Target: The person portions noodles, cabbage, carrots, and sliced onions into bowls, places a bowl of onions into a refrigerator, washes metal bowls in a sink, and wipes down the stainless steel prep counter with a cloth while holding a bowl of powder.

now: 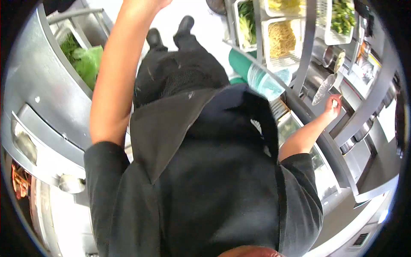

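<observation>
Here, right hand (pixel 333 105) near metal rail (pixel 361 112), noodle basket (pixel 286 64)

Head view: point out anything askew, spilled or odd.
The dark cloth flap on the wearer's front looks askew: its edge cuts diagonally, unmatched on the other side. Pale marks opposite could be print or stains; I can't tell. No clear spill shows.

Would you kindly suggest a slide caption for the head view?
In a kitchen, the right hand near a silvery utensil, with white baskets of noodles and leafy greens.
</observation>
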Demonstrator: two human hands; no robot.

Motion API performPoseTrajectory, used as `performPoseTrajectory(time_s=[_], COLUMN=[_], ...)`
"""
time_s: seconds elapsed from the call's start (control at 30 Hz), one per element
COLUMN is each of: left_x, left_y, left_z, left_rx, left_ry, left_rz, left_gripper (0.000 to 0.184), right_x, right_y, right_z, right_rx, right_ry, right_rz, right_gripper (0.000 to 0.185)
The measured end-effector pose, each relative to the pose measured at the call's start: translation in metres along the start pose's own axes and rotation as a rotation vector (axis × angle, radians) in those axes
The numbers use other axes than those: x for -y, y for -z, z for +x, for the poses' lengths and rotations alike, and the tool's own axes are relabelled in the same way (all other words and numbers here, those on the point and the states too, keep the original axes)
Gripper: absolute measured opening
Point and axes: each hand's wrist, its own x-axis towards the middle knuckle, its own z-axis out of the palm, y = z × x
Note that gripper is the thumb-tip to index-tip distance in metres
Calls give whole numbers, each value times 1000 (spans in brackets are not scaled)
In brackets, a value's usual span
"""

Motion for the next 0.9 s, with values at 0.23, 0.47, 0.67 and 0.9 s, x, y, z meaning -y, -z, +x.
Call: performPoseTrajectory(time_s=[0.23, 0.47, 0.67, 0.9], left_x=[29, 46, 49, 43], left_y=[-25, -118, -170, -171], left_z=[-32, -53, -58, -57], left_rx=[67, 228, 313, 242], left_ry=[40, 199, 265, 302], left_rz=[138, 173, 164, 118], left_gripper=[20, 19, 21, 22], right_x=[-153, -283, -334, -265], right_y=[-52, -130, -132, -145], right_z=[-47, -122, -117, -94], right_rx=[368, 427, 588, 511], right_ry=[-235, -105, 594, 676], right_rz=[-87, -508, -1272, -954], right_gripper=[19, 23, 19, 16])
